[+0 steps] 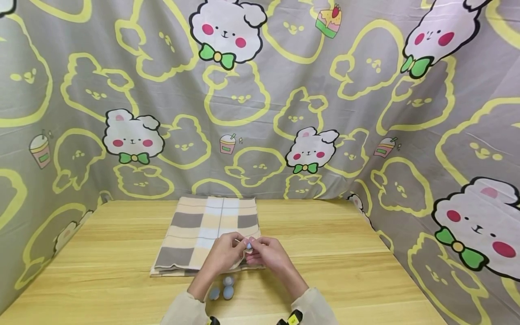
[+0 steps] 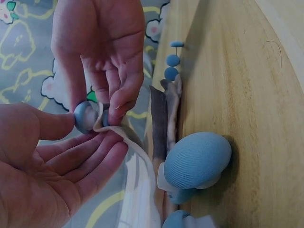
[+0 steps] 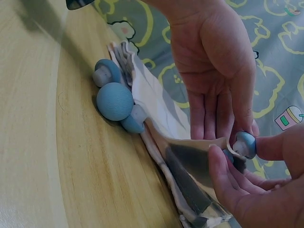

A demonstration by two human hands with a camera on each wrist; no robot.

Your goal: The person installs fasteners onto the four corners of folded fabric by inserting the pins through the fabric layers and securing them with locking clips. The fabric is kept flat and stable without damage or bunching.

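Both hands meet at the front edge of a folded plaid blanket point(image 1: 219, 225). There they hold a small blue mushroom-shaped quilt clip point(image 3: 245, 144), its round cap on one side of the cloth edge and a second blue piece on the other. My left hand point(image 2: 52, 166) presses its thumb to the cap, with its fingers under the cloth. My right hand point(image 3: 270, 190) pinches the same clip from the other side, thumb on the cap and fingertips at the blanket's fold. Three loose blue quilt clips point(image 1: 228, 291) lie together on the table by the left forearm.
The wooden table point(image 1: 333, 271) carries the blanket, which lies in layers toward the back. A grey curtain point(image 1: 252, 131) printed with rabbits surrounds the table on the back and sides. In the left wrist view, small blue clips point(image 2: 173, 60) show beyond the blanket's far end.
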